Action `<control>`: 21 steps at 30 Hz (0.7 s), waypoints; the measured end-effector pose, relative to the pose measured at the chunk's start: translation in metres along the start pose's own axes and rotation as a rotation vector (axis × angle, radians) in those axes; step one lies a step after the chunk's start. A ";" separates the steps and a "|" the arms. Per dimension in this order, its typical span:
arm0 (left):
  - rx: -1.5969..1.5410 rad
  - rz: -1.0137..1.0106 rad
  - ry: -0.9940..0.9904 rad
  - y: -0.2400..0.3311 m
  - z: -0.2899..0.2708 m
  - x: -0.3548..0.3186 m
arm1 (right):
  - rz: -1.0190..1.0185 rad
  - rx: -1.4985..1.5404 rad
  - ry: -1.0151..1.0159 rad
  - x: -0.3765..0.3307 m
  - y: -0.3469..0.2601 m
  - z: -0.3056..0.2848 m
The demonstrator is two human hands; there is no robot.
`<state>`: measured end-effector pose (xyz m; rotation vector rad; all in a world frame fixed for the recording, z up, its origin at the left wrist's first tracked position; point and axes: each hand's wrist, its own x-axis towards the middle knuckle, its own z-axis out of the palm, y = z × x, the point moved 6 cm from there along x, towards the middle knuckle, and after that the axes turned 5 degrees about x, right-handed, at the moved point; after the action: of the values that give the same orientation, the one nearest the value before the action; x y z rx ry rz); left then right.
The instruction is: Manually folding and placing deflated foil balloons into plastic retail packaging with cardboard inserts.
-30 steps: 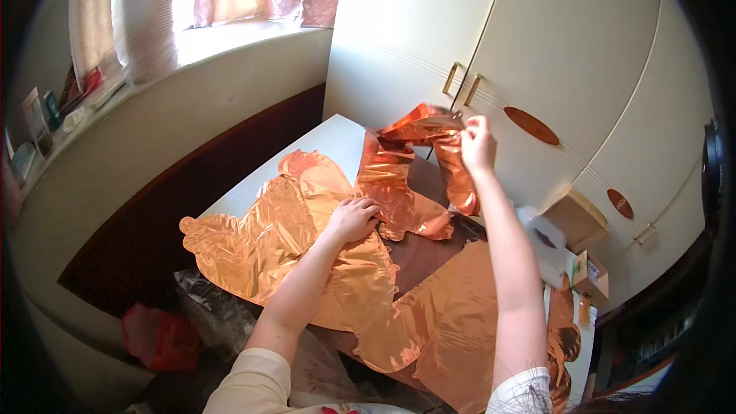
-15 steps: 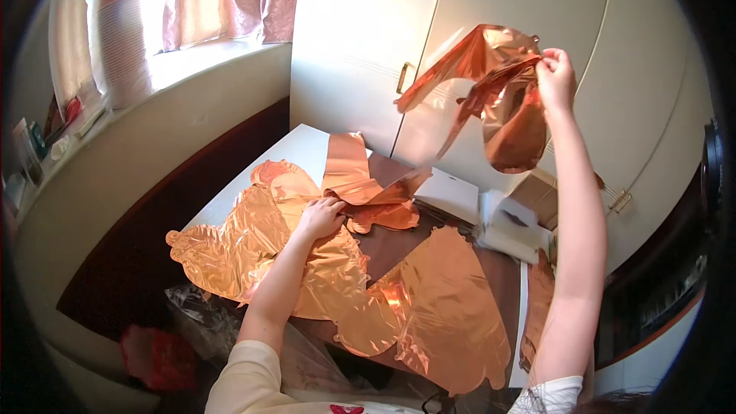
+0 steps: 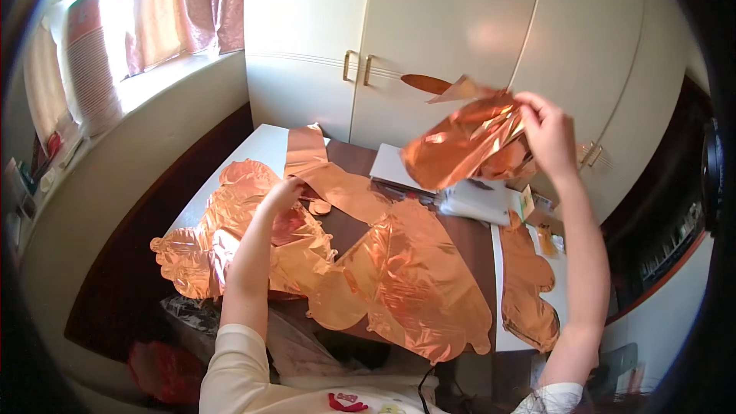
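My right hand, raised above the back right of the table, pinches a crumpled copper-coloured foil balloon. That balloon hangs flat and uninflated in the air, its folds partly blurred. Over the table my left hand has its fingers closed at the edge of a long flat foil balloon; the fingertips are partly hidden. Beneath my left forearm lies a wrinkled, scalloped foil balloon. A broad flat foil balloon spreads over the front middle, overlapping its neighbour.
Another foil balloon lies on the white strip at right. White boxes or packets sit at the table's back edge, before tall cream cupboards. Clear plastic and a red bag are low at left. A curtained window stands left.
My right hand has come lower, and the balloon it holds has swung down and opened out. The long balloon by my left hand now lies flatter. The view has turned to the right.
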<state>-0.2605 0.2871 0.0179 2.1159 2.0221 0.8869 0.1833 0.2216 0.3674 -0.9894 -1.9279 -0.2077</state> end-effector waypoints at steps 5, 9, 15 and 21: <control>-0.819 -0.332 0.277 -0.022 -0.025 0.027 | -0.135 -0.025 -0.041 -0.052 0.015 0.018; -1.143 -0.499 0.345 0.006 -0.053 0.034 | -0.105 -0.054 -0.065 -0.067 0.037 0.027; -0.918 -0.227 -0.416 0.203 -0.032 -0.014 | -0.128 -0.072 -0.024 -0.069 0.043 0.020; -1.609 -0.459 -1.023 0.288 0.048 -0.100 | -0.395 -0.177 -0.121 -0.121 -0.026 0.017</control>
<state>0.0215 0.1730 0.0708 0.7483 0.6063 0.6435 0.1831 0.1458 0.2684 -0.7358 -2.2349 -0.5635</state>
